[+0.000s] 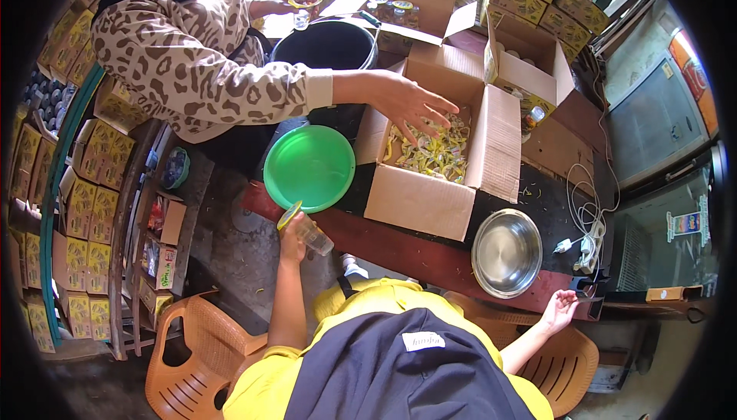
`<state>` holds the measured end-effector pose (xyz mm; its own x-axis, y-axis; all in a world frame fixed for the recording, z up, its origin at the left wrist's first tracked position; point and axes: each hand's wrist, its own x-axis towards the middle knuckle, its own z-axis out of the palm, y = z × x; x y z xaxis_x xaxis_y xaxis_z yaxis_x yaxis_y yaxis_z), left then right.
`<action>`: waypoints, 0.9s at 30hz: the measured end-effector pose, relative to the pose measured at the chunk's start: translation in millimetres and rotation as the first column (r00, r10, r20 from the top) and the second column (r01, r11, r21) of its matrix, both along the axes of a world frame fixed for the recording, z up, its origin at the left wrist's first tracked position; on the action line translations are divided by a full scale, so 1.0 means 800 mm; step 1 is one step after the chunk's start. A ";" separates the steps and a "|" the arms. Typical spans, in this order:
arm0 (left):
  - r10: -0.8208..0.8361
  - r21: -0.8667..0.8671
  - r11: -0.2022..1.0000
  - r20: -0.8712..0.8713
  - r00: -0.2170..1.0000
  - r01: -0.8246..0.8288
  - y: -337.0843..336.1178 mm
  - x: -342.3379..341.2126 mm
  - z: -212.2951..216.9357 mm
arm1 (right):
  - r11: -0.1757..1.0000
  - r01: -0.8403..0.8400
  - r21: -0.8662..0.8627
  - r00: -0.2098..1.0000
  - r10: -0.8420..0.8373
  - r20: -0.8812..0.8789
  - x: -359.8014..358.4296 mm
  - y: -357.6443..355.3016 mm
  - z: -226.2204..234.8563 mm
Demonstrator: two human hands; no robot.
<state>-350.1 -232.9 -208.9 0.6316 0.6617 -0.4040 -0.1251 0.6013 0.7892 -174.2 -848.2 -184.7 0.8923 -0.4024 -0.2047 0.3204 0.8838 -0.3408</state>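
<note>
Small clear jar point(312, 234) w/ yellow lid in your left hand point(292, 229), just below the green basin point(309, 167).
Looks light, slick, maybe breakable: grip round the body, not the lid. Right hand point(560, 309) open, empty, near steel bowl point(507, 252).

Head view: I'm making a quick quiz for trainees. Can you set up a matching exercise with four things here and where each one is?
Things:
1. small clear jar
2. green basin
3. steel bowl
4. yellow sachets

Places:
A. inside the open carton
B. in the left hand
C. on the table near the right hand
D. on the table left of the carton

Pairs: 1-B, 2-D, 3-C, 4-A
</note>
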 end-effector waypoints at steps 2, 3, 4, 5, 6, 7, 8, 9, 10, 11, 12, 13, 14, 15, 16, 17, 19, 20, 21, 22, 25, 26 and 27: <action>0.008 -0.010 1.000 0.005 1.000 -0.008 0.004 0.000 0.001 | 1.000 0.007 -0.031 0.999 -0.009 -0.053 0.011 0.019 0.015; 0.015 -0.002 1.000 0.013 1.000 -0.015 0.006 0.001 0.003 | 0.999 0.011 -0.033 0.998 -0.013 -0.054 0.015 0.025 0.017; 0.021 0.006 1.000 0.020 1.000 -0.022 0.008 0.001 0.004 | 0.997 -0.031 -0.067 0.999 0.029 -0.037 0.018 0.030 0.018; 0.018 0.004 1.000 0.019 1.000 -0.018 0.011 -0.001 0.000 | 0.992 -0.073 -0.102 0.997 0.071 -0.023 0.023 0.036 0.019; 0.037 0.020 0.999 0.017 0.999 -0.038 0.016 -0.003 -0.003 | 0.991 -0.072 -0.108 0.997 0.070 -0.028 0.026 0.051 0.028; 0.057 0.035 0.998 0.016 0.998 -0.058 0.020 -0.005 -0.006 | 0.980 -0.123 -0.154 0.992 0.124 -0.003 0.030 0.056 0.029; 0.055 0.033 0.998 0.016 0.998 -0.056 0.025 -0.007 -0.009 | 0.971 -0.153 -0.183 0.988 0.152 -0.022 0.034 0.061 0.029; 0.065 0.021 0.998 0.033 0.997 -0.066 0.030 -0.009 -0.008 | 0.960 -0.185 -0.210 0.983 0.181 -0.041 0.037 0.068 0.029; 0.075 0.009 0.997 0.051 0.996 -0.076 0.035 -0.011 -0.008 | 0.960 -0.185 -0.211 0.983 0.180 -0.041 0.039 0.076 0.029; 0.076 0.008 0.997 0.050 0.996 -0.076 0.038 -0.013 -0.008 | 0.959 -0.207 -0.192 0.978 0.202 -0.045 0.041 0.083 0.029; 0.061 0.046 0.997 0.022 0.998 -0.062 0.044 -0.014 -0.007 | 0.959 -0.229 -0.170 0.973 0.224 -0.047 0.042 0.093 0.029; 0.048 0.083 0.995 -0.007 0.999 -0.047 0.049 -0.016 -0.006 | 0.959 -0.230 -0.168 0.973 0.225 -0.047 0.043 0.103 0.029; 0.048 0.085 0.995 -0.007 0.999 -0.048 0.054 -0.018 -0.004 | 0.950 -0.258 -0.177 0.966 0.251 -0.064 0.043 0.113 0.030; 0.037 0.107 0.994 -0.027 0.999 -0.033 0.059 -0.019 -0.001 | 0.940 -0.285 -0.188 0.958 0.274 -0.083 0.041 0.123 0.031; 0.027 0.130 0.991 -0.046 0.999 -0.021 0.064 -0.022 0.000 | 0.936 -0.282 -0.212 0.958 0.261 -0.122 0.041 0.137 0.033; 0.026 0.130 0.991 -0.047 0.999 -0.020 0.070 -0.025 -0.004 | 0.912 -0.320 -0.255 0.946 0.293 -0.140 0.042 0.151 0.037; 0.109 0.125 0.987 -0.081 0.991 -0.098 0.084 -0.033 -0.016 | 0.905 -0.356 -0.233 0.932 0.326 -0.158 0.045 0.183 0.038; 0.104 0.125 0.988 -0.081 0.991 -0.093 0.092 -0.040 -0.018 | 0.882 -0.382 -0.276 0.921 0.336 -0.198 0.046 0.201 0.042; 0.054 0.092 0.995 -0.058 0.997 -0.048 0.100 -0.046 -0.018 | 0.851 -0.447 -0.277 0.894 0.417 -0.163 0.050 0.215 0.040; 0.004 0.063 0.998 -0.031 1.000 -0.002 0.102 -0.047 -0.016 | 0.839 -0.460 -0.289 0.887 0.422 -0.188 0.054 0.233 0.039; 0.002 0.073 0.997 -0.051 0.999 0.002 0.101 -0.052 -0.011 | 0.750 -0.495 -0.439 0.869 0.423 -0.258 0.057 0.306 0.047; 0.000 0.077 0.997 -0.049 0.999 0.003 0.103 -0.056 -0.012 | 0.684 -0.523 -0.508 0.850 0.463 -0.252 0.059 0.331 0.048; -0.006 0.071 0.997 -0.049 0.999 0.009 0.107 -0.061 -0.014 | 0.611 -0.545 -0.574 0.827 0.503 -0.251 0.064 0.354 0.047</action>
<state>-399.2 -147.2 -219.9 0.6175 0.6853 -0.3861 -0.0813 0.5438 0.8353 -123.4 -564.7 -146.9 0.9853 0.0778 -0.1523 -0.1708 0.4927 -0.8533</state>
